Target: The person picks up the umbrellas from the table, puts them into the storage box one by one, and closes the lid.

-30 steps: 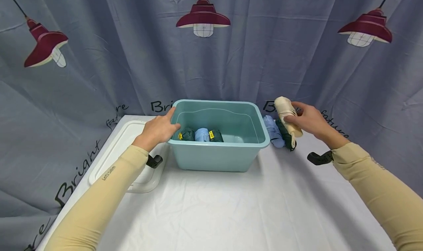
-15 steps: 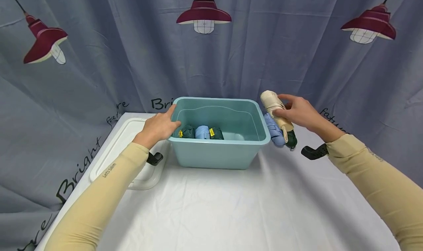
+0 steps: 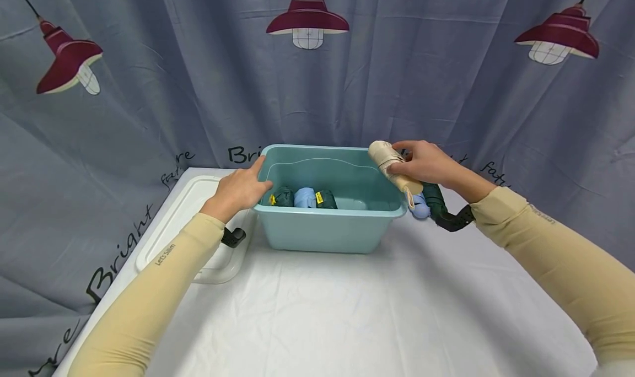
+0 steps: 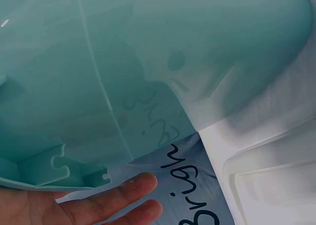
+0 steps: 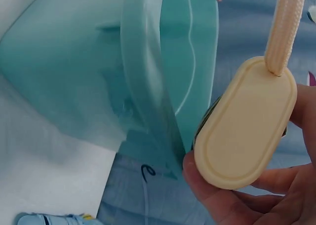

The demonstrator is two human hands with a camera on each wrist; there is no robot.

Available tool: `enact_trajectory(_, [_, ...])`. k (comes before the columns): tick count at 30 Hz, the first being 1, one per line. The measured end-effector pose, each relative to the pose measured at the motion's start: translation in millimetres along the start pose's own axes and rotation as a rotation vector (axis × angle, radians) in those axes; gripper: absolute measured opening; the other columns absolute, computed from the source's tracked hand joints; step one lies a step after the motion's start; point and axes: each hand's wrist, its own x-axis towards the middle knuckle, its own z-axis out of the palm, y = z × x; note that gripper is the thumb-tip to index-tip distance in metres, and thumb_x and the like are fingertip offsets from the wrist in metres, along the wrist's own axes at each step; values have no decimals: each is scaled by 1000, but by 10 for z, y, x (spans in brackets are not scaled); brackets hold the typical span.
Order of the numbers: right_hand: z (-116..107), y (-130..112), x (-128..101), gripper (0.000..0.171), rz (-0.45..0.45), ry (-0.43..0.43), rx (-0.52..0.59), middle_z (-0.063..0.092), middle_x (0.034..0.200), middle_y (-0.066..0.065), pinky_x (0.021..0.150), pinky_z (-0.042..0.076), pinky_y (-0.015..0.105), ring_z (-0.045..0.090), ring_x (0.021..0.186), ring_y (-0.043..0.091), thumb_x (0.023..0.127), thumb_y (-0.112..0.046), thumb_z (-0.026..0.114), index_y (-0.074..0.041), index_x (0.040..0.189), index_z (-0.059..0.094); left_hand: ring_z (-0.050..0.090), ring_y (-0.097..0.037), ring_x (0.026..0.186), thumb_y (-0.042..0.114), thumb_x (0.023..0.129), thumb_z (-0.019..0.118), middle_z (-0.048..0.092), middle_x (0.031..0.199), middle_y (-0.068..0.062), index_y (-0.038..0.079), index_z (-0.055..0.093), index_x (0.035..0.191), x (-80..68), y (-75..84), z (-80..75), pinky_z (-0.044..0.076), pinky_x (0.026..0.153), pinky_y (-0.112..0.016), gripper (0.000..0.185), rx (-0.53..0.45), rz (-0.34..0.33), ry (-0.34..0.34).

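Observation:
A cream folding umbrella (image 3: 389, 162) hangs tilted over the right rim of the teal plastic bin (image 3: 327, 231). My right hand (image 3: 429, 161) grips it between thumb and fingers. Its flat oval handle end (image 5: 244, 128) and strap (image 5: 285, 29) face the right wrist camera. My left hand (image 3: 238, 192) rests at the bin's left rim, with straight fingers (image 4: 111, 202) outside the wall. Inside the bin stand a dark green umbrella (image 3: 284, 198), a light blue one (image 3: 305, 198) and another dark green one (image 3: 327, 200), in a row.
A blue umbrella (image 3: 420, 207) and a dark green umbrella (image 3: 434, 198) lie on the white table (image 3: 317, 311) right of the bin, partly hidden by my right hand and its wrist camera. The white lid (image 3: 218, 269) lies left of the bin. A grey curtain (image 3: 317, 101) hangs behind.
My right hand has carried the cream umbrella leftward, from above the umbrellas on the table to over the bin's right rim. My left hand has stayed at the left rim.

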Motion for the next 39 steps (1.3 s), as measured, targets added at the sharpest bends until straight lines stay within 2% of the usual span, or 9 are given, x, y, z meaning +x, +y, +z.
enact_trajectory(3, [24, -71, 46, 70, -14, -24, -18, 65, 116, 22, 66, 51, 33, 64, 82, 23, 93, -36, 64, -4, 152, 43, 53, -24, 62, 46, 100, 43, 52, 65, -5, 23, 5, 164, -2, 1, -5, 40, 56, -38, 78, -1, 3, -4])
enact_trajectory(18, [127, -342, 332, 70, 4, -177, -107, 59, 128, 22, 70, 50, 33, 62, 80, 23, 93, -39, 65, -4, 150, 46, 55, -24, 64, 47, 100, 43, 53, 66, -5, 23, 5, 164, 1, -2, -7, 41, 57, -38, 78, 5, -2, -4])
enact_trajectory(26, [232, -453, 503, 66, -7, -294, -95, 68, 103, 15, 65, 50, 30, 61, 70, 17, 92, -34, 64, -1, 147, 49, 56, -25, 65, 47, 100, 43, 53, 66, -5, 25, 4, 164, 8, -11, -12, 41, 57, -38, 78, -3, -7, -3])
enact_trajectory(33, [305, -535, 643, 66, -2, -343, -126, 66, 114, 16, 63, 50, 27, 59, 71, 15, 91, -33, 64, 0, 146, 50, 55, -23, 62, 47, 100, 43, 53, 65, -4, 26, 4, 164, 21, -8, -52, 41, 56, -37, 77, -6, -6, -4])
enact_trajectory(36, [356, -547, 694, 65, 8, -392, -114, 63, 114, 15, 62, 49, 26, 57, 71, 13, 92, -32, 64, 1, 146, 49, 55, -23, 61, 47, 101, 43, 53, 65, -4, 26, 4, 164, 23, -8, -34, 41, 56, -37, 77, -14, -15, -9])
enact_trajectory(39, [424, -537, 739, 57, 14, -458, -111, 63, 106, 11, 60, 48, 25, 55, 70, 12, 93, -30, 63, 1, 140, 55, 54, -22, 60, 46, 101, 43, 53, 65, -4, 27, 4, 164, 15, -7, -9, 41, 55, -36, 76, -22, -19, -19])
